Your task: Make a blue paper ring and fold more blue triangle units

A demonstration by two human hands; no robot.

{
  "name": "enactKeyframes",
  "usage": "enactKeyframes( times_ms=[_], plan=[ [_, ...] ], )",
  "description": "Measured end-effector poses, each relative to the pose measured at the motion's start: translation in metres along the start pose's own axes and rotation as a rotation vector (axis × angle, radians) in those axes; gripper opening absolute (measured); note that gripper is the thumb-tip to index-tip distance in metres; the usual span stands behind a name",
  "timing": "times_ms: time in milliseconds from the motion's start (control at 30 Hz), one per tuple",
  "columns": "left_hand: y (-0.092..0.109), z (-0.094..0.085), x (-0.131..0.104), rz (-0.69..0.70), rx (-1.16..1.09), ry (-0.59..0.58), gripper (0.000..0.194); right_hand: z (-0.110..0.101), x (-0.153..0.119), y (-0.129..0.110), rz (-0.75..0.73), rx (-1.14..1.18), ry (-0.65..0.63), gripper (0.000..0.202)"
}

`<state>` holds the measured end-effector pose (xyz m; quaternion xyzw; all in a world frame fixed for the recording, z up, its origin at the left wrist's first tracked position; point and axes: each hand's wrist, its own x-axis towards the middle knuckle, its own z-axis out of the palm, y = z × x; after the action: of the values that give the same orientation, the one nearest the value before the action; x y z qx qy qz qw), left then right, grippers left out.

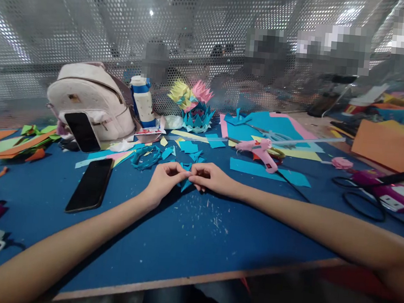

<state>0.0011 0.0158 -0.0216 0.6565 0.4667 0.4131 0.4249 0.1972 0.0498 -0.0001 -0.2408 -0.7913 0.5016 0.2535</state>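
Note:
My left hand (167, 179) and my right hand (212, 179) meet fingertip to fingertip above the blue table. Both pinch a small folded piece of blue paper (186, 185), whose points show below and behind my fingers; the rest of it is hidden. Just beyond lie blue paper scraps (188, 147) and a curled blue paper strip (145, 158). A pink hot glue gun (259, 152) rests to the right, past my right hand, beside a flat blue paper strip (270, 171).
Left of my hands are a black phone (91, 185), a second phone (82, 132) leaning on a white backpack (86, 94), and a bottle (143, 101). Paper flowers (198, 116) stand at the back. A purple power strip (389, 192) with cables lies right. The table's front edge (194, 281) is near.

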Motion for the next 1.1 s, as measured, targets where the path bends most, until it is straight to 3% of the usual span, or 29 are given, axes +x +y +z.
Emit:
enactKeyframes(
  times_ms=[167, 467, 900, 1100],
  plan=[
    [0.001, 0.004, -0.001, -0.021, -0.012, 0.001, 0.031, -0.002, -0.006, -0.002, -0.027, 0.016, 0.015, 0.041],
    [0.007, 0.008, -0.002, -0.045, -0.068, -0.051, 0.031, -0.002, -0.008, 0.0, -0.087, 0.021, 0.221, 0.042],
    [0.006, 0.004, -0.005, -0.072, -0.035, -0.141, 0.031, -0.001, -0.013, -0.008, -0.115, -0.08, 0.065, 0.057],
    [0.009, 0.005, -0.007, -0.073, -0.029, -0.182, 0.03, -0.001, -0.014, -0.007, -0.115, -0.108, 0.077, 0.059]
  ],
)
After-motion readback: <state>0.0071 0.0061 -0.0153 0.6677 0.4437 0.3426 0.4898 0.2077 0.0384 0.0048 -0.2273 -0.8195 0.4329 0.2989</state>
